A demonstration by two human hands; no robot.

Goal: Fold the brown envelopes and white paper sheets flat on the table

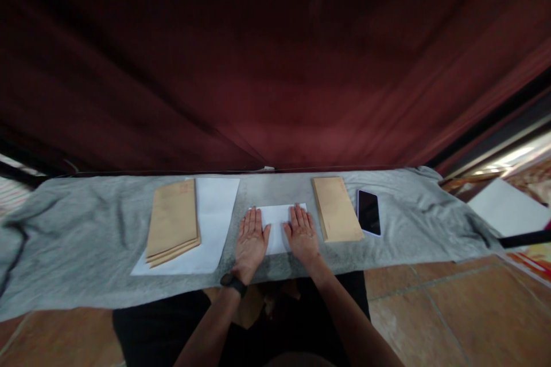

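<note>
Between and under my hands lies a white sheet of paper [275,223], which looks folded, on the grey cloth. My left hand [251,238] rests flat on its left end, fingers stretched forward and thumb apart. On the right end my right hand [302,234] presses down the same way, palm down. Neither hand grips anything. To the left, several brown envelopes [173,215] are stacked on larger white paper [217,223]. Just right of my right hand sits another pile of brown envelopes [338,209].
A phone [369,212] with a dark screen lies beyond the right envelopes. Grey cloth [413,218] covers the narrow table. A dark red curtain [267,80] hangs along its far edge. Tiled floor [430,309] shows at the near side, and a white board or sheet [508,206] stands far right.
</note>
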